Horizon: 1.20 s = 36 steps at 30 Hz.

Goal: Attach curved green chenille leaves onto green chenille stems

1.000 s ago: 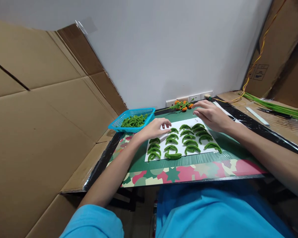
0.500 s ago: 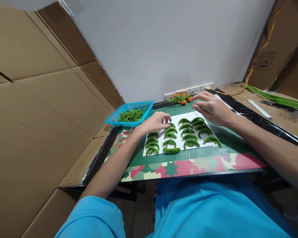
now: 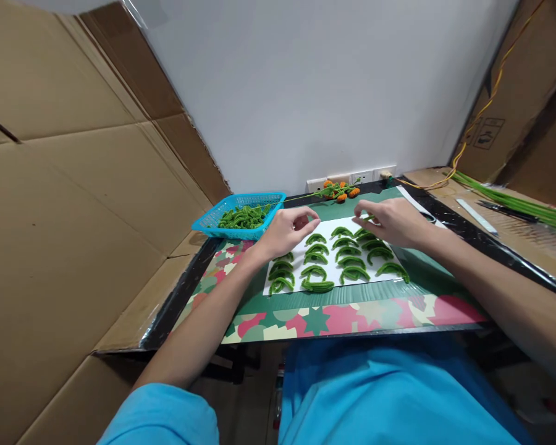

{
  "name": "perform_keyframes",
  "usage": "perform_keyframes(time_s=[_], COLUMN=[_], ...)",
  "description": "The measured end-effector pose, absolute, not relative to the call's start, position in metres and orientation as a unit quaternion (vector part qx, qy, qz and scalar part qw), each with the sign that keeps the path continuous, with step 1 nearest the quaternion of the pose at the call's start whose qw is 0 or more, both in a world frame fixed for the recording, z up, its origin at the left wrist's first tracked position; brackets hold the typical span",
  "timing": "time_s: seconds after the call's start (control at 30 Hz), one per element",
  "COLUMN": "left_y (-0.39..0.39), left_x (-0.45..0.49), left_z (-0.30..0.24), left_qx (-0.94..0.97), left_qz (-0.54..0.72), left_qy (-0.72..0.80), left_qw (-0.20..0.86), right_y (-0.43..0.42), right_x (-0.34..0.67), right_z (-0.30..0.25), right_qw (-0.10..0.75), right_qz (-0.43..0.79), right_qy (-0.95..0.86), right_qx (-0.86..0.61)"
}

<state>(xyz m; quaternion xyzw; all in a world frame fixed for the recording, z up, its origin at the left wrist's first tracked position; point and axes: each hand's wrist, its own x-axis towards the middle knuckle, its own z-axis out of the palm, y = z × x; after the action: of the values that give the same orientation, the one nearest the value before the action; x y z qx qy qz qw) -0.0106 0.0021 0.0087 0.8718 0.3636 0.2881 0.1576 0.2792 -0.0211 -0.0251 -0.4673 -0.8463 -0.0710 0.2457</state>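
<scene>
Curved, fuzzy green pipe-cleaner pieces (image 3: 346, 251) lie in columns on a white sheet of paper (image 3: 331, 275). Above the upper left of the sheet is my left hand (image 3: 290, 232). Its thumb and index tips come together in a ring, with nothing visible between them. My right hand (image 3: 391, 221) hovers over the sheet's upper right, fingers pinched on a small green pipe-cleaner piece (image 3: 370, 217), mostly hidden by the fingers. Beyond my left hand, a blue plastic basket (image 3: 202, 224) holds a heap of similar green pieces (image 3: 243, 216).
A green work mat (image 3: 259, 303) with a patterned border covers the table. Orange pipe-cleaner flowers (image 3: 341, 191) lie by the wall sockets (image 3: 364, 177). Dark scissors handles (image 3: 429, 217), a pale strip (image 3: 476, 216) and green stems (image 3: 519, 204) are rightward. Cardboard (image 3: 97, 204) walls the left.
My left hand has come off the top piece of the second column and moved slightly left. My right hand has lowered toward the upper right of the sheet. The camera view has shifted slightly.
</scene>
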Motion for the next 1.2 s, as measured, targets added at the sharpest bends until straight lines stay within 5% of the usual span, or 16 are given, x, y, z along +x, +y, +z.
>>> perform_keyframes(time_s=[0.17, 0.77, 1.2], left_y=[-0.022, -0.035, -0.027], left_x=[0.008, 0.016, 0.010], left_z=[0.007, 0.005, -0.008], left_qx=[0.895, 0.912, 0.882], left_qz=[0.246, 0.230, 0.324], left_qy=[0.308, 0.267, 0.296], left_qw=[0.207, 0.210, 0.171], right_y=[-0.043, -0.050, -0.030], right_x=[0.250, 0.233, 0.246], right_z=[-0.016, -0.026, -0.038], right_qw=[0.189, 0.223, 0.397], right_qz=[-0.090, -0.083, -0.059], right_qy=[-0.871, -0.881, -0.839], right_qx=[-0.444, -0.408, -0.367])
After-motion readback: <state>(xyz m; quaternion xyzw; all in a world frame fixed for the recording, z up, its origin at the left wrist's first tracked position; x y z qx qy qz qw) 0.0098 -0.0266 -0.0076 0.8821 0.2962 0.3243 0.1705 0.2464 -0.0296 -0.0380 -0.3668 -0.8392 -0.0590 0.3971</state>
